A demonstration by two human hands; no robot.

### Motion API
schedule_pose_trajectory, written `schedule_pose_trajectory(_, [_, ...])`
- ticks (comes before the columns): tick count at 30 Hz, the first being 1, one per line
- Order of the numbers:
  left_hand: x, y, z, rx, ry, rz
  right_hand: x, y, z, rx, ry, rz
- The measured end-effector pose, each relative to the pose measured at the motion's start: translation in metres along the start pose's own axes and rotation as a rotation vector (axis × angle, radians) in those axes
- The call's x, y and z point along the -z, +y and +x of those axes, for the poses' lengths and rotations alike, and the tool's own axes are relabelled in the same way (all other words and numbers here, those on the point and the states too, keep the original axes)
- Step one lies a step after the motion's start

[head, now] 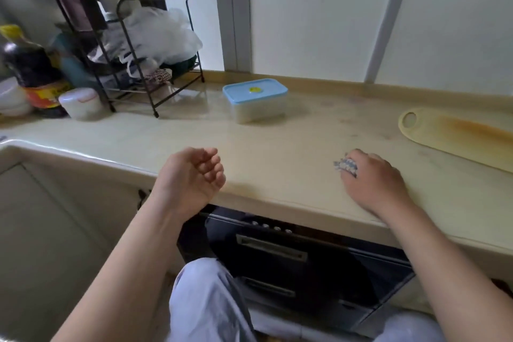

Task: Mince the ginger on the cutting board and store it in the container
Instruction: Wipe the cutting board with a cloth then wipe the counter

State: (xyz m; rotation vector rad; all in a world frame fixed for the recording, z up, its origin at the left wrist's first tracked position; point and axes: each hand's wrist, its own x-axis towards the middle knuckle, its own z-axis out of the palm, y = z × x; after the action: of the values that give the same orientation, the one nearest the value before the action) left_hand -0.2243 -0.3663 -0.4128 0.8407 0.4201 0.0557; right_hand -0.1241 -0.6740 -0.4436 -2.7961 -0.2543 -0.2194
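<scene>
Here, grips a cloth (pixel 345 167) on the desk (pixel 277 153) in the curled fingers of the right hand (pixel 374 183); holds the left hand (pixel 191 172) loosely curled, empty; lidded container (pixel 255 101) behind, board (pixel 458 136) at right.

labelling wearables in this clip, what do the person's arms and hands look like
The left forearm and right forearm are bare, with no sleeves in view. Neither the left hand nor the right hand shows a glove, watch or bracelet. A blue-and-white patterned bit shows at the right hand's fingers; whether it is worn or held cannot be told.
</scene>
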Motion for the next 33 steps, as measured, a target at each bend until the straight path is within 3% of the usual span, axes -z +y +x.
schedule_pose_trajectory(6, [0.074, -0.045, -0.030, 0.249, 0.125, -0.154, -0.022, -0.062, 0.022, 0.089, -0.021, 0.051])
schedule_pose_trajectory(10, [0.070, -0.070, -0.018, 0.403, 0.084, -0.192, -0.045, -0.129, 0.014, 0.252, -0.088, 0.093])
schedule_pose_trajectory(15, [0.049, -0.062, -0.004, 0.418, -0.011, -0.242, -0.053, -0.185, -0.015, 0.461, -0.191, 0.137])
schedule_pose_trajectory(20, [0.043, -0.058, -0.002, 0.331, -0.091, -0.360, -0.037, -0.191, -0.039, 0.666, -0.367, 0.171])
schedule_pose_trajectory(23, [0.038, -0.058, 0.001, 0.334, -0.052, -0.373, -0.024, -0.169, -0.022, 0.565, -0.220, 0.325])
schedule_pose_trajectory(28, [0.042, -0.061, 0.006, 0.324, 0.031, -0.343, 0.005, -0.068, 0.049, 0.114, 0.087, 0.254])
schedule_pose_trajectory(31, [0.045, -0.064, 0.008, 0.344, 0.052, -0.316, 0.014, -0.004, 0.072, -0.123, 0.067, 0.116])
schedule_pose_trajectory(33, [0.045, -0.067, 0.010, 0.349, 0.065, -0.289, 0.005, 0.004, 0.076, -0.143, 0.004, 0.044])
